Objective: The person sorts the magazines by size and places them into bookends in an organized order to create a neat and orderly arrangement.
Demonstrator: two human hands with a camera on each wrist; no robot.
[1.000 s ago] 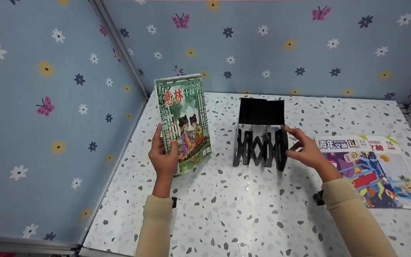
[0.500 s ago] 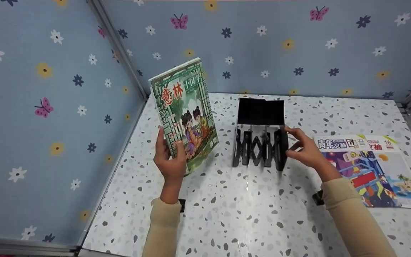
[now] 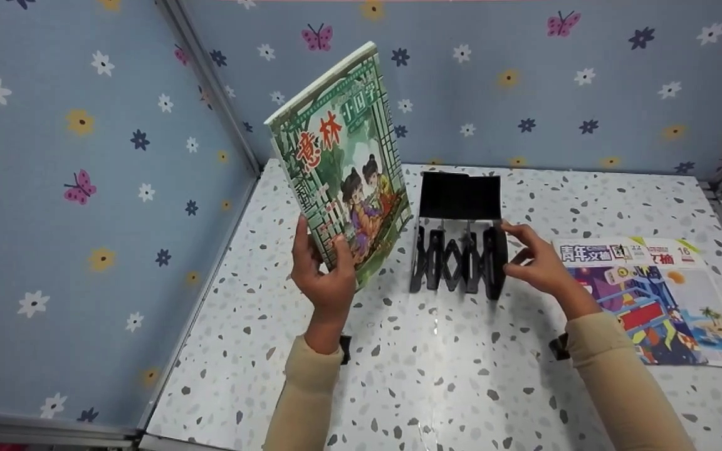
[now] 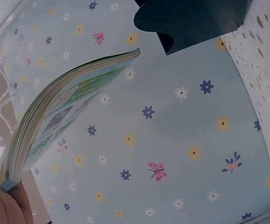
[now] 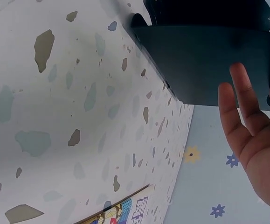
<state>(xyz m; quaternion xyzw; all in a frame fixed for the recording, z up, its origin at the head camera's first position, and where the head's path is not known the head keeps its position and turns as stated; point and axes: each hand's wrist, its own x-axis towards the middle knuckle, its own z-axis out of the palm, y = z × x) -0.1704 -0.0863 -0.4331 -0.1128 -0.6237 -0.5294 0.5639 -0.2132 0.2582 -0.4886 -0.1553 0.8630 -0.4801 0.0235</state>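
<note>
Magazine (image 3: pixel 351 172) clamped in left grip (image 3: pixel 326 275), tilted above counter (image 3: pixel 449 376); right grip (image 3: pixel 533 263) loosely apart, seemingly touching black rack (image 3: pixel 460 197). Likely carrying step; next, align with steadied rack.

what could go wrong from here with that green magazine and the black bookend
The left grip holds the green magazine by its lower part, and the left wrist view shows its pages bowing, so it might flop or slip. The right grip has just its fingertips at the side of the expandable black bookend, so a knock from the magazine could perhaps shift it.
</note>
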